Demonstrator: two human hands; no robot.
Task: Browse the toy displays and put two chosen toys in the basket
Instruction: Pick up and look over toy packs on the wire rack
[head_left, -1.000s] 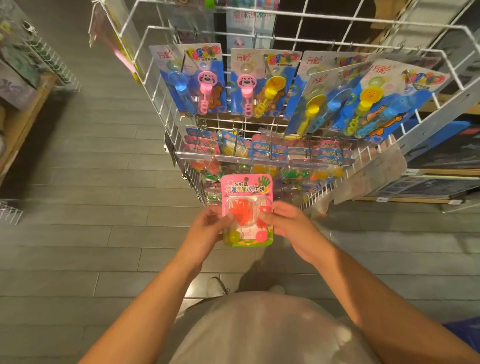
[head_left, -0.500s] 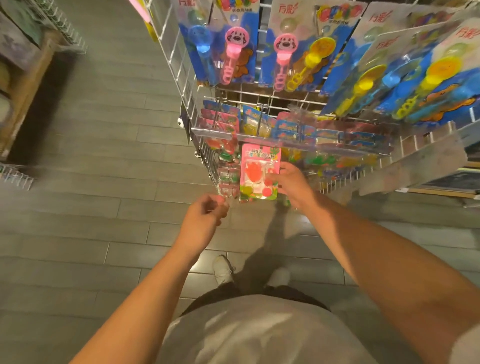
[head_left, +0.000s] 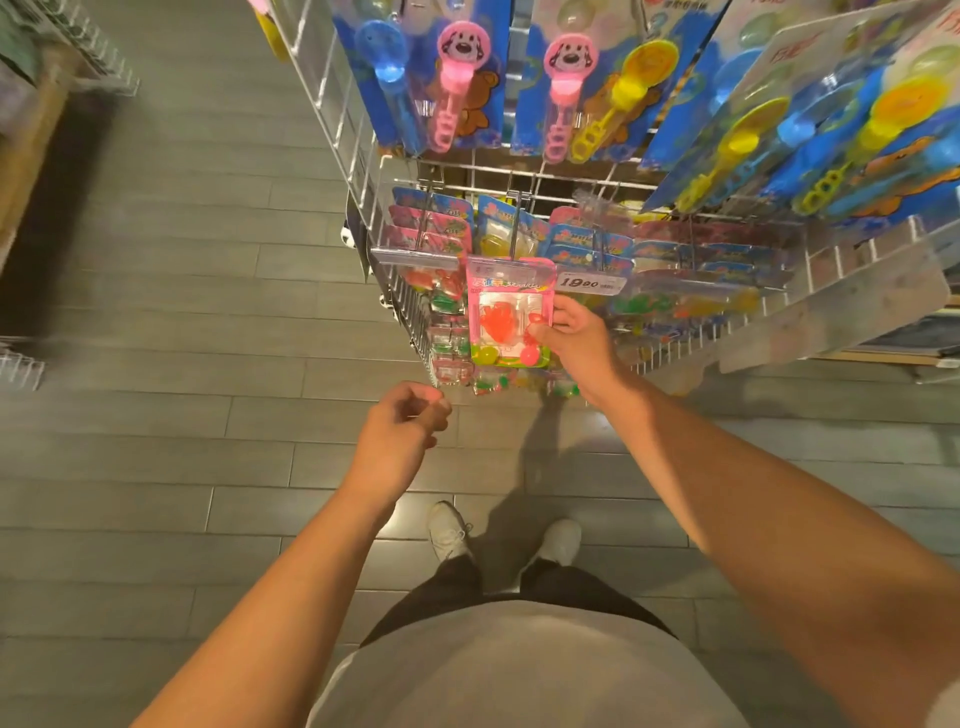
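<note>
The left hand (head_left: 402, 431) has let go; the right hand (head_left: 571, 338) has raised the pink toy pack (head_left: 506, 317) to the rack's hook (head_left: 511, 234).

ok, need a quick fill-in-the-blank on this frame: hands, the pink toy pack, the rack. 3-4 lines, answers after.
1. The pink toy pack is held at its right edge by the ____ hand.
2. The left hand is loosely curled and holds ____.
3. The white price tag beside the pack reads ____.
4. The wands with dog faces on the wire rack above are coloured ____.

Missing words: right; nothing; 19.90; pink
</note>
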